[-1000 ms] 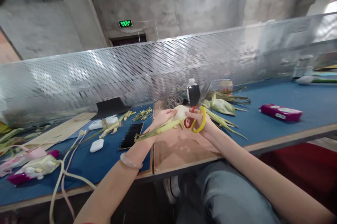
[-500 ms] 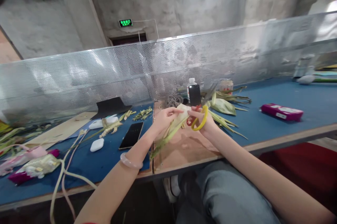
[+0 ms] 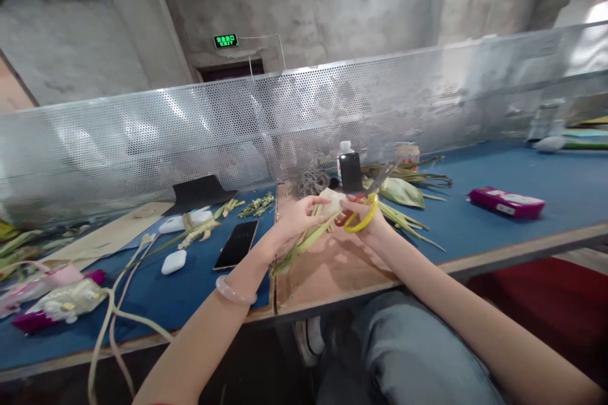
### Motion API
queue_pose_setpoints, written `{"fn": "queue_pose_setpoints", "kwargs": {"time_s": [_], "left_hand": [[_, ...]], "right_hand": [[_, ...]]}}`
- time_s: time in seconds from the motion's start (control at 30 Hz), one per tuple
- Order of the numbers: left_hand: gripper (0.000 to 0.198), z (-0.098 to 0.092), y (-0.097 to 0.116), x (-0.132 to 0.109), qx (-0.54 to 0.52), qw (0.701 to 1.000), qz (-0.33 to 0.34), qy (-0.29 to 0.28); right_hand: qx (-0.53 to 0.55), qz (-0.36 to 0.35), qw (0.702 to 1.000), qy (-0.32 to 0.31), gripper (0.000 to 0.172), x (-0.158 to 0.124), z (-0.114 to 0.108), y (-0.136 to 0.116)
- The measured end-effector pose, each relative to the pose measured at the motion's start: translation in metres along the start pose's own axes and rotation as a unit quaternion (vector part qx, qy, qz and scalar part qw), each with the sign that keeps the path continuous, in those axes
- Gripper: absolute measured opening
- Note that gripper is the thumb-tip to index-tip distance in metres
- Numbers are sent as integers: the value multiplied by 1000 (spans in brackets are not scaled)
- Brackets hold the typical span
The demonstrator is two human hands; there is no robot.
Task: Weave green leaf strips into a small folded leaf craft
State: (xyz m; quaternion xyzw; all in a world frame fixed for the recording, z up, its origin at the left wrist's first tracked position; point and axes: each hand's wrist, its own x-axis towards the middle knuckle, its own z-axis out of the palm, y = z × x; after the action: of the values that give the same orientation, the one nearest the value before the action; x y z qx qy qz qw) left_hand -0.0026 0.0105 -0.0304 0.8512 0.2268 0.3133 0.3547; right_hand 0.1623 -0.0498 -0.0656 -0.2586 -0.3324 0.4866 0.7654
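Observation:
Pale green corn husk [image 3: 306, 241] stretches between my hands, its whitish wide end up and its narrow greenish end hanging toward the table's front edge. My left hand [image 3: 298, 216] is closed on the husk near that wide end. Scissors [image 3: 363, 218] with a yellow and a red handle hang in my right hand [image 3: 369, 215], blades pointing up and away to the right. Fingertips of this same hand also pinch the husk's right side. Both hands are above a brown board [image 3: 332, 278].
Behind my hands stand a phone [image 3: 351, 172], a white-capped bottle [image 3: 345, 147] and a coil of grey cord [image 3: 312, 183]. More husks [image 3: 403, 192] lie to the right, near a purple packet [image 3: 506, 202]. Left are another phone [image 3: 236, 244], a white case [image 3: 173, 262] and cables [image 3: 111, 310].
The scissors' blades have tilted slightly lower to the right. My left fingers have shifted a little on the husk, and its hanging end has moved slightly.

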Motion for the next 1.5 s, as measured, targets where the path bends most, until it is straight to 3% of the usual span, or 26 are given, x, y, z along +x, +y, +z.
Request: {"fn": "queue_pose_setpoints", "kwargs": {"time_s": [0.37, 0.6, 0.97, 1.23, 1.4, 1.5], "left_hand": [[69, 5, -2, -2, -66, 997, 8, -36], [71, 5, 1, -4, -36, 999, 35, -5], [78, 3, 17, -7, -159, 983, 65, -59], [77, -3, 15, -7, -102, 991, 66, -58], [76, -7, 16, -6, -161, 982, 57, -79], [71, -11, 14, -5, -183, 982, 18, -37]], "right_hand": [[-3, 34, 999, -20, 31, -4, 0, -1], [2, 52, 998, -36, 22, -1, -1, 0], [25, 54, 995, -85, 15, -9, 9, -9], [33, 36, 998, -50, 18, -7, 9, -12], [36, 18, 999, -22, 21, -5, 6, -13], [43, 10, 999, -2, 22, -3, 4, -16]]}}
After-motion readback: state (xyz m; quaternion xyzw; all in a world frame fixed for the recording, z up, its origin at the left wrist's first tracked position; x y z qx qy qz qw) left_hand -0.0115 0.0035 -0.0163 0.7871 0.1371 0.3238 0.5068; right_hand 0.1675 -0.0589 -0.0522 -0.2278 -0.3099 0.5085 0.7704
